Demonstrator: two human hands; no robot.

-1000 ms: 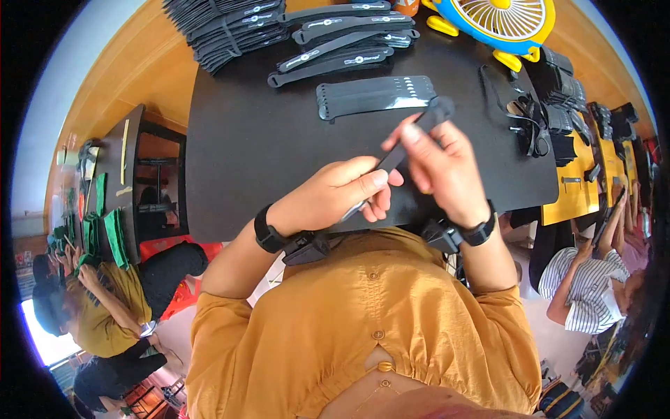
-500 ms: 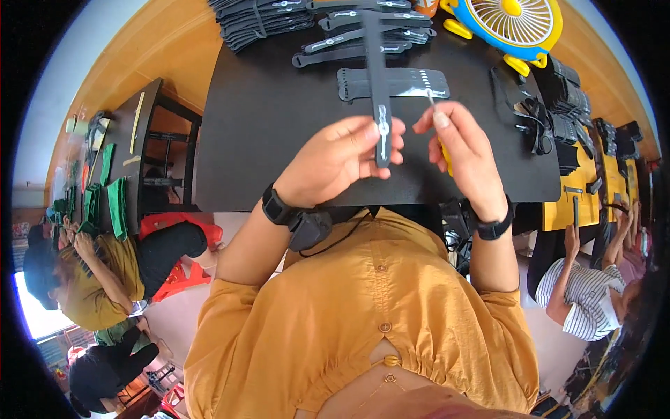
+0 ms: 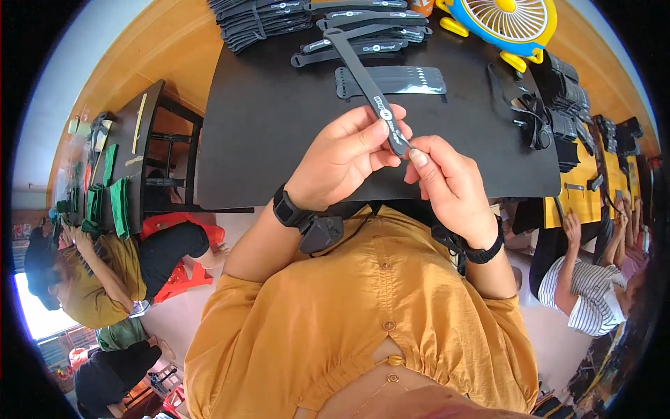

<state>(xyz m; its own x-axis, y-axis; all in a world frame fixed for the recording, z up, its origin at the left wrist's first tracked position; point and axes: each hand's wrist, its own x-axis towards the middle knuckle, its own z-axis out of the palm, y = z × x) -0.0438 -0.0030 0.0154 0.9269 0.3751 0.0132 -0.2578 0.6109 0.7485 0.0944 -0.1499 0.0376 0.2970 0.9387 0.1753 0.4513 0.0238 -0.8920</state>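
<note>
My left hand (image 3: 342,153) is closed around the lower end of a black strap (image 3: 357,70) with white print. The strap slants up and to the left over the table, its rounded, slotted end at the top. My right hand (image 3: 450,178) is closed on a thin metal-tipped tool (image 3: 406,142), whose tip meets the strap's lower end; the handle is hidden in my fingers. Beyond my hands lies a flat, glossy row of dark straps (image 3: 412,80). Farther back is a loose pile of printed black straps (image 3: 380,47).
A bundled strap stack (image 3: 262,24) sits at the far left of the dark table (image 3: 272,119). A yellow-blue fan (image 3: 510,7) stands at the back right. Black scissors (image 3: 537,133) and more stacks (image 3: 569,94) lie at the right. Co-workers sit at tables on both sides.
The strap has tilted, its top end swinging left and its lower end right. My right hand has moved left and down, bringing the tool's tip to the strap; its yellow handle no longer shows.
</note>
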